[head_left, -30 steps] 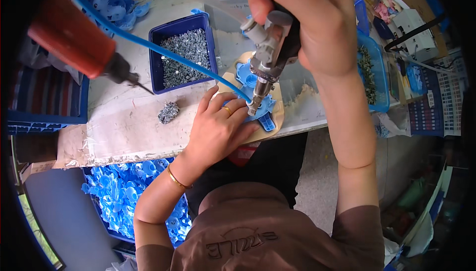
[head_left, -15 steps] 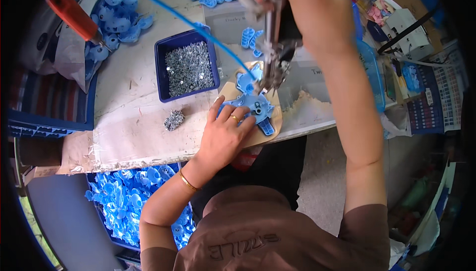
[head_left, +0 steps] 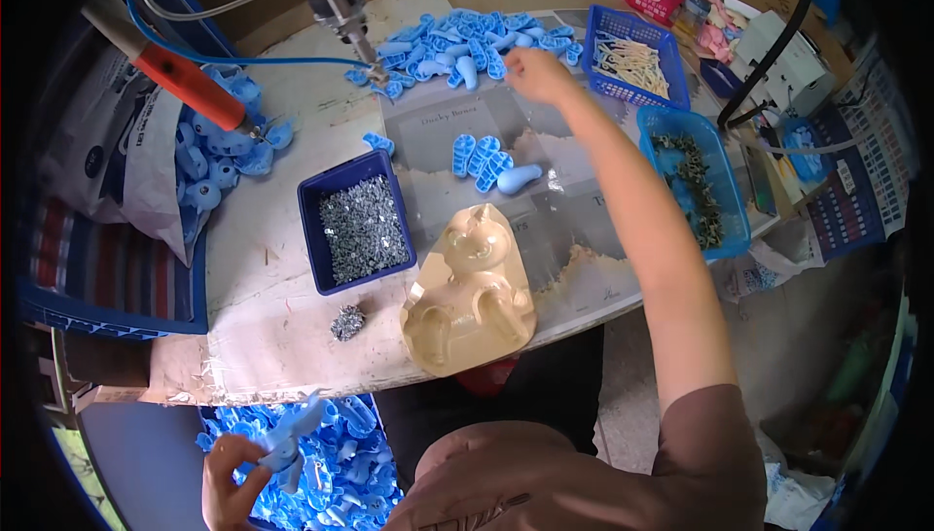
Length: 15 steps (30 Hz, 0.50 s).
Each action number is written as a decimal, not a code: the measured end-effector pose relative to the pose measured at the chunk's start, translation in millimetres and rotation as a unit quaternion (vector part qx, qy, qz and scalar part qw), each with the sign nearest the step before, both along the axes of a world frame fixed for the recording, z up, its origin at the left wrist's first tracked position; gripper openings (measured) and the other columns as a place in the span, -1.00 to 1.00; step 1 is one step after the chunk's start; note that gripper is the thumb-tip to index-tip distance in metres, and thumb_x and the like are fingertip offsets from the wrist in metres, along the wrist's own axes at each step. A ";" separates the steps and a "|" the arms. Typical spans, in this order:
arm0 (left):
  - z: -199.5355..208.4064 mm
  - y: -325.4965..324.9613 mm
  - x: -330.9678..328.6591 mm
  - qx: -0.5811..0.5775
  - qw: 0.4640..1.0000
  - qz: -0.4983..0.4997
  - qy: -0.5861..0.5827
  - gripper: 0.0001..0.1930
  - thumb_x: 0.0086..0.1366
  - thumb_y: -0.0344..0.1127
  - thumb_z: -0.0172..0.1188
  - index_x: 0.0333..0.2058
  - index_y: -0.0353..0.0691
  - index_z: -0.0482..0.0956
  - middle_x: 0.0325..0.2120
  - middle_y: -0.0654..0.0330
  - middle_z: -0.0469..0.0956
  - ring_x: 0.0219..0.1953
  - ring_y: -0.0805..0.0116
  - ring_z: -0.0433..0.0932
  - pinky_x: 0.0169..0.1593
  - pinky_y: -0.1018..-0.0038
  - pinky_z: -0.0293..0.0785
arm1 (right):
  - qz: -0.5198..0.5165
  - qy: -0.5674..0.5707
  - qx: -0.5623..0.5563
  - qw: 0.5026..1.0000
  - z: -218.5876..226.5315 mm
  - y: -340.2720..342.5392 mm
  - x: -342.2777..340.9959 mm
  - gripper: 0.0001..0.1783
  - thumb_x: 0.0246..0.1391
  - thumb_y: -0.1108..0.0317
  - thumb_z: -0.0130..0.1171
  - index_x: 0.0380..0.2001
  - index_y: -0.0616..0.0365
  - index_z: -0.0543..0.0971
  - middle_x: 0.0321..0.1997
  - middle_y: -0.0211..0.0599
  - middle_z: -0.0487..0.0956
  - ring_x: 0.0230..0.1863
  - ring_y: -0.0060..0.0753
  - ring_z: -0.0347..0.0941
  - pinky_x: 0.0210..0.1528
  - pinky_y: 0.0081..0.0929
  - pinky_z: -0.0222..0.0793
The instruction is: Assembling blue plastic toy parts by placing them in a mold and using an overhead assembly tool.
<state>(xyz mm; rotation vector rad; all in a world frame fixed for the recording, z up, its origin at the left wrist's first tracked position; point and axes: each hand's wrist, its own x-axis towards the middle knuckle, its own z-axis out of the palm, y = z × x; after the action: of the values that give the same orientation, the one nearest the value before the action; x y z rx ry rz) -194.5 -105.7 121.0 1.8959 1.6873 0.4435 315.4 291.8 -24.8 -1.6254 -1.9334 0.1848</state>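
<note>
Down at the lower left, the left hand (head_left: 233,482) pinches a blue plastic piece (head_left: 292,434) between thumb and fingers, holding it above a heap of similar blue pieces (head_left: 360,473) that sits below the counter (head_left: 253,327). The right arm stretches far forward, and the right hand (head_left: 540,74) is at the right side of a pile of small blue parts (head_left: 467,50); its fingers are bent, but I cannot tell whether they grasp one.

Between the two arms, a tan mould (head_left: 477,307) with rounded hollows lies at the near edge of the counter. Just beyond it are a few small blue parts showing their ribbed insides, with one smooth, rounded part (head_left: 520,178) beside them. Left of the mould stands a dark blue box (head_left: 336,181) of tiny metal bits, and a clump of metal bits (head_left: 347,323) lies near its closest corner.

To the right of the outstretched arm are a blue basket (head_left: 623,90) of pale sticks and a light blue tub (head_left: 730,181) holding dark metal bits. At the upper left, an orange-handled tool (head_left: 190,84) and a metal power tool (head_left: 341,11) show above the counter, near a white bag (head_left: 117,132) with more blue pieces.
</note>
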 end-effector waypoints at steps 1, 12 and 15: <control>-10.9 -17.1 -28.2 -0.049 0.994 0.070 0.070 -0.80 -0.05 -0.34 0.27 -0.45 -0.33 0.54 -0.50 0.09 0.51 -0.38 0.21 0.51 -0.25 0.32 0.38 | -0.026 -0.067 -0.030 0.997 -20.2 9.8 8.3 -0.68 0.09 0.17 0.21 -0.09 -0.04 0.58 -0.10 -0.08 0.59 0.03 -0.08 0.52 -0.01 -0.14 0.45; -56.0 -30.8 -44.8 -0.091 0.971 0.168 0.146 -0.68 0.13 -0.34 0.25 -0.13 -0.32 0.58 -0.20 -0.02 0.63 -0.12 0.06 0.61 -0.01 0.29 0.47 | -0.123 -0.229 0.005 0.966 -75.8 45.7 -17.7 -0.52 0.04 0.14 0.23 0.02 -0.02 0.41 0.03 -0.03 0.52 -0.02 0.11 0.49 -0.03 -0.03 0.45; -33.2 22.0 38.7 -0.055 0.996 -0.011 0.063 -0.68 0.12 -0.39 0.28 -0.12 -0.31 0.59 -0.18 0.00 0.63 -0.08 0.06 0.60 0.01 0.28 0.47 | -0.073 -0.048 0.093 0.992 -22.3 6.2 -21.4 -0.66 -0.09 0.33 0.26 -0.23 0.12 0.41 -0.24 0.03 0.59 -0.31 0.16 0.53 -0.28 0.04 0.43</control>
<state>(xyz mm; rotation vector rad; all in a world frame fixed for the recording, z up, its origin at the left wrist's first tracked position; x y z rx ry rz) -155.7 -83.7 87.8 1.8939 1.7330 0.2204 294.0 298.0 -47.1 -1.6673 -1.8322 -0.1298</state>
